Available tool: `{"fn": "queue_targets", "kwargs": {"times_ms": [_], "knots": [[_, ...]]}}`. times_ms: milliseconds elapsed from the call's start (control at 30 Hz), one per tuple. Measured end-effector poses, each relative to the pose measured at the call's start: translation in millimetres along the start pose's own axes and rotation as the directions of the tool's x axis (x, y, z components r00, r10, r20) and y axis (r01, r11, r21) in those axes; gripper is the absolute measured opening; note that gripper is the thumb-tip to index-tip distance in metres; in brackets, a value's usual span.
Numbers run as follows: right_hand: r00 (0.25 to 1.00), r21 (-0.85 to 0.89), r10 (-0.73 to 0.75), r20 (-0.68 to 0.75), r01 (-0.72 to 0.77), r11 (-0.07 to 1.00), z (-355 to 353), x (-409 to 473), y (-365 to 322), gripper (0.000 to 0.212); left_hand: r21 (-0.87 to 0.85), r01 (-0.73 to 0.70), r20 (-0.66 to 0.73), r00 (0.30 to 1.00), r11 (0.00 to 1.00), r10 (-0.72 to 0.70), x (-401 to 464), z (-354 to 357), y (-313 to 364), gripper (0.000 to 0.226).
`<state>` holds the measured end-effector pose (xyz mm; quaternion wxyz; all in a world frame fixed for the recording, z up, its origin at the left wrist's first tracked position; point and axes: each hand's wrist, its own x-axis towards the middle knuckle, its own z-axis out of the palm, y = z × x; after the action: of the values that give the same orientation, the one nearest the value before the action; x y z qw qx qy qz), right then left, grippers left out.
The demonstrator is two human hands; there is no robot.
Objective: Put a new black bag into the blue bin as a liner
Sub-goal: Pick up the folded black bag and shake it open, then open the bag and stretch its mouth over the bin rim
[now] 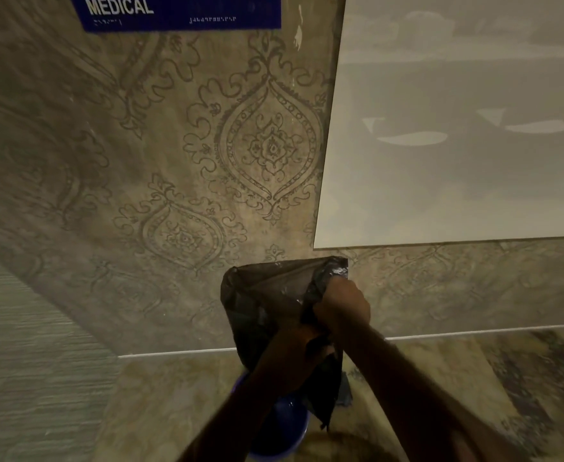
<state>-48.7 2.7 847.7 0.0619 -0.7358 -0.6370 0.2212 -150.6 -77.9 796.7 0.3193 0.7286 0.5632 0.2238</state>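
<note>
Wall [73, 168] with patterned paper fills the view ahead; a pale glossy panel [457, 128] covers its upper right, and a blue "MEDICAL" sign [180, 11] sits at the top edge. A white baseboard strip [173, 352] marks where wall meets floor [160, 395]. Open floor lies left and right of the blue bin [284, 435], which stands low centre, close to the wall.

The black bag [257, 295] is held up in front of the wall, above the bin, its tail hanging down over the bin's rim. Right hand [340, 308] is fisted tight on the bag's upper right edge. Left hand [294, 345] is just below, partly hidden in plastic folds, closed on the bag's bunched middle. The hands nearly touch.
</note>
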Motion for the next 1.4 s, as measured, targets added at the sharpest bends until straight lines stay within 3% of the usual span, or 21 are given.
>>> {"fn": "queue_targets", "kwargs": {"times_ms": [100, 167, 267, 367, 433, 500, 600, 667, 767, 933, 1000, 1067, 1200, 1233, 1267, 1300, 1333, 1367, 1400], "knots": [[0.988, -0.211, -0.128, -0.089, 0.107, 0.972, 6.9, 3.7, 12.4, 0.016, -0.15, 0.062, 0.285, 0.958, 0.987, -0.017, -8.3, 8.3, 6.0, 0.033], [0.959, -0.28, -0.252, -0.127, 0.209, 0.937, 7.1, 7.4, 19.2, 0.018, -0.261, 0.051, 0.304, 0.952, 0.964, 0.032, -12.6, 7.5, 5.5, 0.036], [0.864, -0.368, -0.477, -0.16, 0.397, 0.841, 2.9, 14.3, 29.4, 0.029, -0.41, 0.056, -0.078, 0.992, 0.911, -0.096, -11.5, -11.2, -2.1, 0.014], [0.729, -0.46, -0.678, -0.098, 0.571, 0.68, -9.1, 16.4, 33.4, 0.033, -0.239, 0.135, -0.492, 0.837, 0.962, -0.24, 3.4, -40.0, -23.9, 0.017], [0.64, -0.472, -0.763, -0.096, 0.646, 0.601, -18.1, 14.3, 34.2, 0.038, -0.187, 0.285, -0.534, 0.774, 0.94, -0.34, 19.5, -59.3, -40.6, 0.053], [0.608, -0.471, -0.789, -0.091, 0.672, 0.572, -26.8, 12.2, 34.1, 0.034, -0.063, 0.416, -0.514, 0.765, 0.907, -0.387, 32.8, -73.2, -55.2, 0.094], [0.558, -0.463, -0.818, -0.137, 0.694, 0.551, -40.5, 10.7, 35.7, 0.034, 0.133, 0.543, -0.507, 0.756, 0.829, -0.414, 41.3, -81.9, -74.9, 0.118], [0.531, -0.444, -0.828, -0.18, 0.707, 0.55, -51.2, 10.8, 38.8, 0.036, 0.095, 0.56, -0.551, 0.718, 0.823, -0.425, 41.8, -86.8, -85.8, 0.097], [0.56, -0.461, -0.795, -0.234, 0.656, 0.598, -60.8, 13.8, 45.2, 0.034, 0.05, 0.537, -0.662, 0.649, 0.842, -0.374, 40.8, -100.4, -95.6, 0.027], [0.769, -0.43, -0.59, -0.246, 0.459, 0.777, -66.9, 26.7, 41.8, 0.02, 0.105, 0.488, -0.673, 0.676, 0.867, -0.299, 32.8, -118.5, -93.9, 0.02], [0.796, -0.382, -0.536, -0.281, 0.42, 0.824, -70.0, 27.8, 34.9, 0.018, 0.07, 0.465, -0.685, 0.666, 0.883, -0.296, 29.8, -126.6, -89.3, 0.018], [0.737, -0.308, -0.536, -0.412, 0.441, 0.843, -76.0, 26.8, 25.8, 0.016, 0.029, 0.388, -0.73, 0.638, 0.921, -0.246, 25.7, -136.3, -81.2, 0.014], [0.478, -0.16, -0.488, -0.73, 0.575, 0.802, -78.1, 13.1, 13.1, 0.025, 0.025, 0.173, -0.877, 0.476, 0.985, -0.062, 7.5, -144.2, -65.9, 0.027], [0.436, -0.145, -0.482, -0.76, 0.61, 0.779, -70.6, 6.4, 13.8, 0.024, 0.022, 0.146, -0.883, 0.466, 0.989, -0.049, 1.2, -139.6, -66.1, 0.028], [0.425, -0.172, -0.517, -0.743, 0.625, 0.761, -56.2, -2.6, 17.3, 0.022, 0.019, 0.141, -0.87, 0.49, 0.99, -0.053, -5.6, -131.2, -68.6, 0.025], [0.492, -0.206, -0.59, -0.641, 0.63, 0.749, -36.2, -9.7, 23.9, 0.022, 0.006, 0.164, -0.834, 0.546, 0.986, -0.085, -12.4, -120.6, -73.5, 0.018], [0.622, -0.218, -0.657, -0.426, 0.634, 0.742, -12.2, -14.9, 33.5, 0.025, -0.014, 0.22, -0.765, 0.626, 0.975, -0.152, -18.4, -108.9, -80.7, 0.012], [0.755, -0.206, -0.645, -0.123, 0.616, 0.76, 12.6, -19.3, 44.4, 0.027, -0.021, 0.306, -0.657, 0.713, 0.952, -0.244, -23.5, -97.5, -90.3, 0.011], [0.812, -0.185, -0.555, 0.18, 0.582, 0.792, 33.4, -22.6, 55.9, 0.031, 0.013, 0.397, -0.526, 0.783, 0.918, -0.332, -28.3, -86.3, -101.4, 0.011]]}}
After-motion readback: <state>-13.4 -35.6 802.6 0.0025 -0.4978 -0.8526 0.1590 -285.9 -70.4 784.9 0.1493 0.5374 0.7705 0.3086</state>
